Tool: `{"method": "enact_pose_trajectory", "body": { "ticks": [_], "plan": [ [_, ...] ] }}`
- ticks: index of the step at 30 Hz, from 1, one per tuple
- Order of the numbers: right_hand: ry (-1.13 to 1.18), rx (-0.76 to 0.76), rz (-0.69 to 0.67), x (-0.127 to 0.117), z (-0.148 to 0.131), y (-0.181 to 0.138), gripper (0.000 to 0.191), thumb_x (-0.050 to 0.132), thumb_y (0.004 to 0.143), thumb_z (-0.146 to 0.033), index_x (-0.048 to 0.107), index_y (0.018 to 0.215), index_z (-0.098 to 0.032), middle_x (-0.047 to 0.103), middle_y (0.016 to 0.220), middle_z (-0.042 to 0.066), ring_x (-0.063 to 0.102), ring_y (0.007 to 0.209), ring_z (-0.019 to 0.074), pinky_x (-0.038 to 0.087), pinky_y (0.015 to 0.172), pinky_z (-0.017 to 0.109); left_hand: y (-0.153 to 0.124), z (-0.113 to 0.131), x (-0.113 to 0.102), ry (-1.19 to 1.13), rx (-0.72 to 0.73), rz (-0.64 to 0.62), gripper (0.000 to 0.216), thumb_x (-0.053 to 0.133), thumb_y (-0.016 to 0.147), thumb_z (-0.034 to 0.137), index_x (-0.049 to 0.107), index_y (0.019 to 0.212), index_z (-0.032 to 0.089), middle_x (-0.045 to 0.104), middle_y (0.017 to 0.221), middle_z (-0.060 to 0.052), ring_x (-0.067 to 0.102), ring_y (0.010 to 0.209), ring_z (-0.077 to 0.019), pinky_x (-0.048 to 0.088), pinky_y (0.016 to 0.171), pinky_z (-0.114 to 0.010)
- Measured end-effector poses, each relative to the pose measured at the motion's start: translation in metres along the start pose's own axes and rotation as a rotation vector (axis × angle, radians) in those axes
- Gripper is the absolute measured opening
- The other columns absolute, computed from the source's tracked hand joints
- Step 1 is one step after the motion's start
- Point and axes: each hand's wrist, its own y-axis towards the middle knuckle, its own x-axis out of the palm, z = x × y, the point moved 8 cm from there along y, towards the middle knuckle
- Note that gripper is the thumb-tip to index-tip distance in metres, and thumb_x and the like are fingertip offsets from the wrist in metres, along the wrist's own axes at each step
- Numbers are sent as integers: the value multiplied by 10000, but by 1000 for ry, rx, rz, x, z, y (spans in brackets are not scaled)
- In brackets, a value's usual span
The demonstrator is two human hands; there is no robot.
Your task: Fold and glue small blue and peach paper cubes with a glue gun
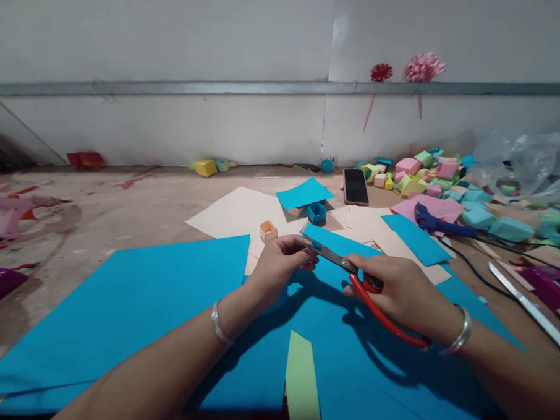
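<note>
Scissors (346, 272) in right hand (397, 289), fingers through red handles, blades on small blue paper piece (316, 244) pinched by left hand (278, 262) fingers, 12 o'clock above blue sheet (132, 302). Best: hold piece taut, short snips.

Soft, even light from above fills the scene, neither dim nor harsh, and the hands throw blurred dark shadows onto the blue paper (132, 302) below and toward the viewer. The wide lens bends the wall rail (174, 88) and stretches the forearms at the bottom edge. The plastic bag (528, 162) at the right carries pale glare, and the far clutter looks slightly soft.
</note>
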Motion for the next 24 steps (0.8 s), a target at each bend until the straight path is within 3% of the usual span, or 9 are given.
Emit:
{"method": "enact_pose_trajectory", "body": {
  "ticks": [7, 24],
  "plan": [
    [-36, -2, 6, 1, -3, 0, 306, 563, 898, -466, 610, 1104, -245, 635, 767, 4, 555, 680, 173, 347, 592, 270, 0, -4, -2, -23, -17, 16, 153, 779, 667, 215, 687, 774, 154, 679, 732, -25, 639, 706, -146, 530, 660, -266],
    [-160, -12, 30, 4, -7, -3, 315, 512, 925, -476, 621, 1062, -214, 661, 734, 23, 570, 629, 171, 320, 564, 265, -1, -4, -2, 22, -41, 22, 158, 781, 664, 231, 707, 767, 136, 682, 733, -42, 639, 712, -155, 520, 674, -279]
  ]
}}
